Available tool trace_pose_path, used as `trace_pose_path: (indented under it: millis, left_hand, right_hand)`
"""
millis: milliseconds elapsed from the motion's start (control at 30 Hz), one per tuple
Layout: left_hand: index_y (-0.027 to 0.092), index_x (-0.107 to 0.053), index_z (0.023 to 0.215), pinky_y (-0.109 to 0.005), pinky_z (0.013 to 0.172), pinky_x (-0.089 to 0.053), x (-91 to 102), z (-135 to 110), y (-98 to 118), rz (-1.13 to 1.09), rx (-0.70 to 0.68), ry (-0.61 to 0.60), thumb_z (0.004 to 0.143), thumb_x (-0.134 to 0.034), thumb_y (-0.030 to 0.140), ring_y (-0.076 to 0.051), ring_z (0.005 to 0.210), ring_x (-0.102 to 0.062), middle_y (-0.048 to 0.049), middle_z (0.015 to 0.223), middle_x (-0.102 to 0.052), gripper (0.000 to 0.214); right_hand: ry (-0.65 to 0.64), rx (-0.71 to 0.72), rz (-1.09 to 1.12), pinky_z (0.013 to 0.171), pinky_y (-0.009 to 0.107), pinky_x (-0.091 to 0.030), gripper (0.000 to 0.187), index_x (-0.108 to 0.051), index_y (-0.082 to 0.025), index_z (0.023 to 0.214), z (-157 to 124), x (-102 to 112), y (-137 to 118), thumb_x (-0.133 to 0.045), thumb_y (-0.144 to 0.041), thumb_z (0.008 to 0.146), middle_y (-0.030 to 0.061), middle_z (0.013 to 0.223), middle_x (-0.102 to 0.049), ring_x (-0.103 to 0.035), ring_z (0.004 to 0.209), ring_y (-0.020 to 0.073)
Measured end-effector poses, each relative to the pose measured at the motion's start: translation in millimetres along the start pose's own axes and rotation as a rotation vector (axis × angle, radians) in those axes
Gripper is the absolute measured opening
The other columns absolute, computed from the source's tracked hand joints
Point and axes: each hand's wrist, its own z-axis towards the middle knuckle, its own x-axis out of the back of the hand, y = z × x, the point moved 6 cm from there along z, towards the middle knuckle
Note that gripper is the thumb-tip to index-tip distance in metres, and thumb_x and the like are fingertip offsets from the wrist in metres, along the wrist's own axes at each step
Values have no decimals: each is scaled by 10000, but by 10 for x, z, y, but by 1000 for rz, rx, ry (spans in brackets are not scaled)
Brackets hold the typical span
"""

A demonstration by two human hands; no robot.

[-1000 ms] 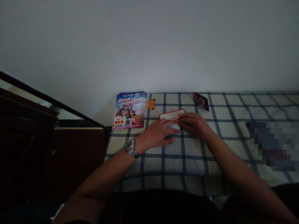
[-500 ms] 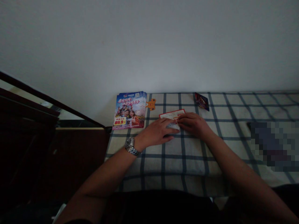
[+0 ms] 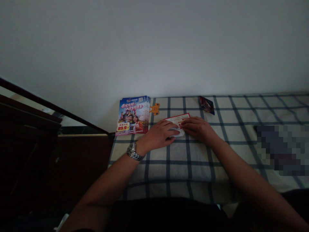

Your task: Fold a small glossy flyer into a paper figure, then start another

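Observation:
A red-and-white printed leaflet (image 3: 177,118) lies on the checked cloth, partly covered by both hands. My left hand (image 3: 162,134), with a metal watch at its wrist, rests over the leaflet's left and lower part with its fingers stretched out and apart. At the right edge, the fingers of my right hand (image 3: 196,129) are bent and close together on the paper; its thumb is mostly hidden. To the left stands a stack of colourful flyers (image 3: 131,116), marked 89.9, with edges slightly fanned at the right.
Beside the stack is an orange bear-shaped figure (image 3: 154,109). A small dark folded card (image 3: 207,105) lies near the wall (image 3: 169,48). A blurred-out dark object (image 3: 280,148) is at the right of the checked cloth (image 3: 156,174). Dark wooden furniture (image 3: 79,161) stands at the left.
My left hand has shifted slightly left and its fingers have drawn back a little across the leaflet. The right hand stays at the leaflet's right edge. The view has moved slightly.

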Motion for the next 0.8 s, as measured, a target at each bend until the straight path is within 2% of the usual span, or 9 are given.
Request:
trace_pose_path:
  millis: [200,333,600,800]
  left_hand:
    - [291,-727,1229,-490,1182,-433,-30,11,-30,-6,7,28,1049,-566,320,-244,1284,-600,-44,1362,-670,243]
    - [246,-711,1196,-447,1137,-467,-34,29,-65,-39,39,51,1074,-523,318,-224,1234,-626,-45,1295,-702,235]
    - [214,-617,1253,-437,1062,-505,-31,43,-134,-22,151,112,1053,-569,316,-251,1202,-601,-79,1241,-664,229]
    - [206,-560,1307,-446,1010,-509,-86,42,-194,6,245,141,1045,-585,350,-265,1118,-582,-89,1208,-634,300]
  right_hand:
    - [-1,10,1,975,470,-582,148,-796,-256,1081,-13,-11,10,-682,-263,988,79,1173,-794,-731,1085,269]
    - [-12,20,-33,970,479,-574,138,-786,-245,1077,-28,-39,-7,-683,-274,990,89,1182,-785,-723,1093,278]
    - [-44,29,-19,975,476,-587,153,-777,-246,1105,-39,-87,-53,-691,-284,985,100,1233,-761,-721,1118,279]
    - [-36,42,-13,990,479,-589,156,-780,-250,1110,-20,-68,-98,-700,-283,980,94,1212,-768,-728,1107,279]
